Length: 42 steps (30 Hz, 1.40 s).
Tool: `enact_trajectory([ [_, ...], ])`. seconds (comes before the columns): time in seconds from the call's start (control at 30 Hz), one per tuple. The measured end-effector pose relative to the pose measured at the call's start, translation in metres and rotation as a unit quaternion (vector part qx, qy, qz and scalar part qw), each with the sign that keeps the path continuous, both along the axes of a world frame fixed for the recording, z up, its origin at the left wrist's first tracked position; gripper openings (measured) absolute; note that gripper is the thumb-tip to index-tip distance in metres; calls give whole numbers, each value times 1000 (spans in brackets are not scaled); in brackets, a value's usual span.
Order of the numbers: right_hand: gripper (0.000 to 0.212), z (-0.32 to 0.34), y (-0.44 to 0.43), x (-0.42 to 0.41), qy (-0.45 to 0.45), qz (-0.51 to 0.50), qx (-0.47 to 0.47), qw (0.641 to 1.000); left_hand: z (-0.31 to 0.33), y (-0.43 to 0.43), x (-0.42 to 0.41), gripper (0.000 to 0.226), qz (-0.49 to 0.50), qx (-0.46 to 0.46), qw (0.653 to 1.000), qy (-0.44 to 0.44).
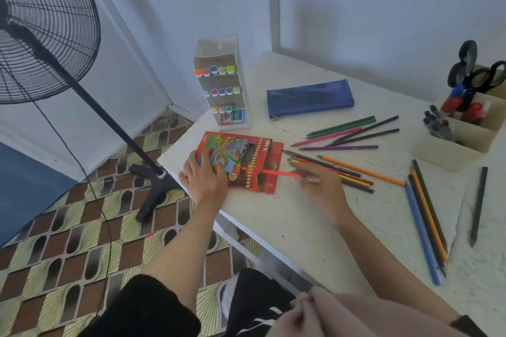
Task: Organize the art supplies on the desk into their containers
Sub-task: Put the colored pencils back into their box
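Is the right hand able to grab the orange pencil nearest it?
Probably yes: that orange pencil lies uncovered on the white desk just beyond the right hand, but that hand holds a pink pencil.

right hand [319,182] motion-blurred, fan [41,35] edge-cropped

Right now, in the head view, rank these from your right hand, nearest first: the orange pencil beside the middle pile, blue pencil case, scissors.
1. The orange pencil, just right of the right hand, which pinches a pink pencil.
2. The blue pencil case, behind the hand, mid-desk.
3. The scissors, in the desk organizer, far right corner.
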State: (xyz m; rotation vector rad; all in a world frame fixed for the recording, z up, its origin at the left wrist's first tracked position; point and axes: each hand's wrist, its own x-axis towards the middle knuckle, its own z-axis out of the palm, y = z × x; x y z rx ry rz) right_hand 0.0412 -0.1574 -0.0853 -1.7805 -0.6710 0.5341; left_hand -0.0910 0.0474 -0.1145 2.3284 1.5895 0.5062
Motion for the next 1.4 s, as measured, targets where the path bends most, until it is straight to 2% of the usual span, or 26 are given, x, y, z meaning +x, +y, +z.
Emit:
enact_trajectory([
  [0.07, 39, 0, 11, -7, -24, 25, -2, 999, 0, 0, -1, 39, 0, 4, 1000, 1],
  [0.13, 28, -2, 23, -16, -27, 36, -5, 999, -1, 1, -1, 39, 0, 3, 1000, 0],
  [0.23, 14, -12, 38, -23, -98, 35, -50, 993, -2, 2, 0, 39, 3, 0, 1000, 0],
  [0.4, 15, -21, 47, -26, -241, 71, -129, 959, -2, 2, 0, 39, 2, -1, 1000, 1],
  [0.47, 17, -19, 41, -25, -240, 100, -121, 958, -2, 2, 0, 39, 4, -1, 1000, 6],
  [0.53, 17, -15, 31, -19, -226, 80, -93, 966, -2, 3, 0, 39, 6, -1, 1000, 7],
  [0.6, 13, -11, 17, -7, -265, 17, -90, 960, -2, 2, 0, 39, 8, 0, 1000, 6],
  [0.7, 11, -11, 0, 15, -355, -53, -158, 920, -2, 2, 0, 39, 9, 4, 1000, 9],
  [0.87, 14, -13, -14, 31, -372, -61, -247, 893, -1, 2, 1, 39, 8, 4, 1000, 11],
  [0.97, 10, -7, -17, 29, -353, -45, -281, 891, -1, 2, -1, 40, 7, 3, 1000, 10],
  [1.07, 9, 3, -16, 28, -321, -14, -262, 910, -1, 2, -2, 40, 5, 0, 1000, 11],
  [1.17, 12, 22, -12, 23, -221, -15, -159, 962, 0, 1, -2, 41, 6, -3, 1000, 7],
  [1.23, 22, 35, -8, 20, -137, -33, -84, 987, 1, 0, -1, 41, 7, -6, 1000, 8],
  [1.4, 49, 44, -2, 22, 56, -60, 46, 996, 3, 0, -1, 42, 6, -9, 1000, 12],
])
